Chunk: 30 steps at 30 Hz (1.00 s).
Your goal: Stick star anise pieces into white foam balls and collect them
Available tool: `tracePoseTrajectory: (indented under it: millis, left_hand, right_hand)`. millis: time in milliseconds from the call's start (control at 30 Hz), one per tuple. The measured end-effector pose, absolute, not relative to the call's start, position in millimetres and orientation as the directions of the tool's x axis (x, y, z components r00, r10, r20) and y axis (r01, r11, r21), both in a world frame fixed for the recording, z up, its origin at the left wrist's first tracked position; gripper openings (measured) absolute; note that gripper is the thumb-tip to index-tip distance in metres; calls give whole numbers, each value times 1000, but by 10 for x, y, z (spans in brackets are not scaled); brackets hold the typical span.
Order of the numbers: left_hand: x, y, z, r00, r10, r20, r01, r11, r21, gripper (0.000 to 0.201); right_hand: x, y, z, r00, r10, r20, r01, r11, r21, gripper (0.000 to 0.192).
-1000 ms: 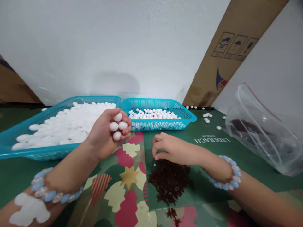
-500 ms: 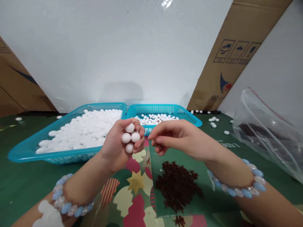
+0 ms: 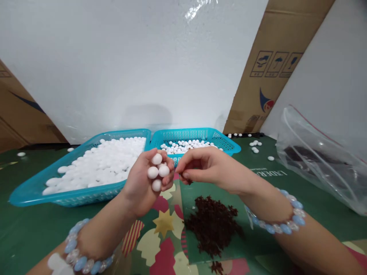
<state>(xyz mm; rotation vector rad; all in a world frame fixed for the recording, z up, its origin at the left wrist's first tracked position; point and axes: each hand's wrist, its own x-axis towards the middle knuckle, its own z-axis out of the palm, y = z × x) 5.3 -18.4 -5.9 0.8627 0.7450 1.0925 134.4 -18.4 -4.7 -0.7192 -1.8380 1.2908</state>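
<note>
Item: our left hand [image 3: 143, 183], raised above the table [image 3: 28, 225], curled round four white beads [image 3: 157, 172]; three sit between the fingertips, one lower against the palm. Grip closed on them, palm turned toward our right

Item: our right hand [image 3: 209, 168], level with the left and just beside it, thumb and forefinger pinched together. A dark crumb [image 3: 188, 181] shows under the pinch; we cannot tell whether it is held or only behind the fingers

Relation: the beads lie directly left of the right fingertips, nearly touching, a small gap between. The cluster stacks roughly upright. The right hand is the nearer free hand; the left already has them

Item: dark pile [image 3: 213, 225] on a green sheet [image 3: 258, 194], below the right hand and apart from it

Item: big basket [image 3: 34, 191], far left, heaped with white beads

Item: small basket [image 3: 229, 147], beyond both hands, thinly filled

Item: clear bag [image 3: 318, 160], far right, dark matter inside

Item: loose beads [image 3: 255, 147] on the table past the small basket

Item: bracelets [image 3: 283, 225] of pale blue beads on both wrists
</note>
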Motion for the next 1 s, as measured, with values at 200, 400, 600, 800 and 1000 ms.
tracePoseTrajectory:
  millis: [200,400,600,800,1000]
  left_hand:
    - [75,-197,-84,261,962,-75,-433,186,882,26]
    - [99,-219,-98,248,965,-89,-480,202,854,32]
    - [144,-231,-125,236,966,-102,-542,218,812,38]
    - [142,-239,-102,200,973,-114,-553,208,807,41]
    - [155,-252,-99,144,981,-133,-558,192,807,41]
  right_hand:
    - [1418,-216,-17,-518,778,357,352,573,-740,14]
    - [1404,-304,-24,-559,659,503,316,730,-606,11]
    - [1243,-267,-168,-482,557,676,167,816,-553,15]
    - [1172,-257,-205,-421,519,744,234,855,-464,12]
    - [1146,-270,-217,-390,525,757,243,851,-465,12]
